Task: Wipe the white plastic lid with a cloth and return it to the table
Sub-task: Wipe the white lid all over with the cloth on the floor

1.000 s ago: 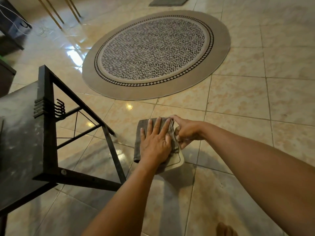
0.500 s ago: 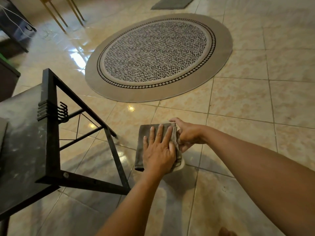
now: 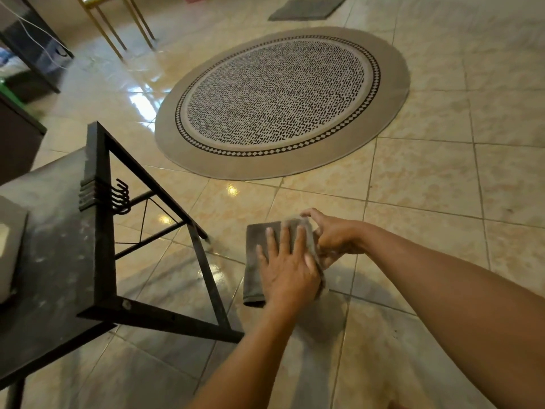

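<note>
We have the grey cloth point(image 3: 259, 261) spread flat under our left hand point(image 3: 287, 268), fingers splayed wide and pressing down. Our right hand point(image 3: 333, 237) sits just beside it, pinching the far right edge, where cloth and lid seem to meet. The white plastic lid itself is almost wholly hidden beneath cloth and palm; we judge it is sandwiched there, held in the air over the floor. To wipe well, we should keep the right-hand pinch firm so the lid cannot slip, and sweep the flat left palm across with even pressure, then turn the lid for its other face. The counter point(image 3: 59, 261) stands well to the left of our hands. The pale object at its left edge is cut off and unclear.
</note>
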